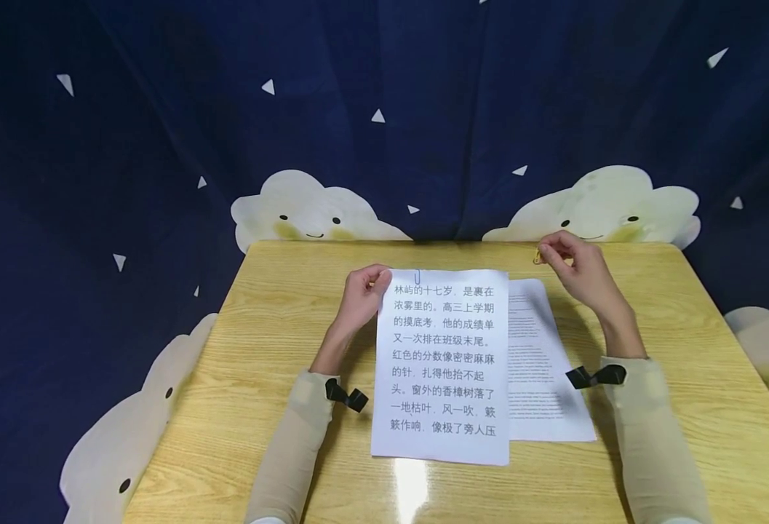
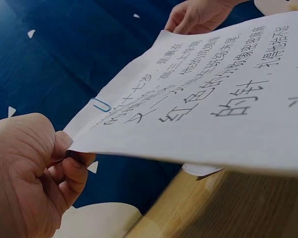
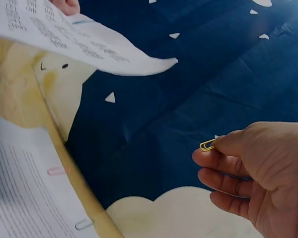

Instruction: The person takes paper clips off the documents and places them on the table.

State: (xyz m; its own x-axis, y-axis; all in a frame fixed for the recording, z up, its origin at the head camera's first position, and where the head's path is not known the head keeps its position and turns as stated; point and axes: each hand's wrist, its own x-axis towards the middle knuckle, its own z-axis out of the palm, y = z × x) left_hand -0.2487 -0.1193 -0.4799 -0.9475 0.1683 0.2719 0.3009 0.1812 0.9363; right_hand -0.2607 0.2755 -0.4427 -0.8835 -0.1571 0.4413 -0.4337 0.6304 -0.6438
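Note:
My left hand [image 1: 361,295] pinches the upper left corner of a white sheet [image 1: 443,364] printed with large Chinese characters, held up above the table. A blue paper clip [image 2: 100,105] sits on that sheet's top edge, close to my left thumb. Farther right and apart from the sheet, my right hand [image 1: 578,275] pinches a small yellow paper clip [image 3: 206,145] between thumb and forefinger. Partly covered by the raised sheet, a second printed paper [image 1: 538,364] in small type lies on the table. Its top edge carries a pink paper clip [image 3: 58,171] and a green paper clip [image 3: 84,224].
Beneath everything is a light wooden table [image 1: 279,327], its far edge just beyond my hands. A dark blue curtain [image 1: 423,109] with white triangles and smiling clouds hangs behind it. Black wrist straps [image 1: 596,376] are on both sleeves.

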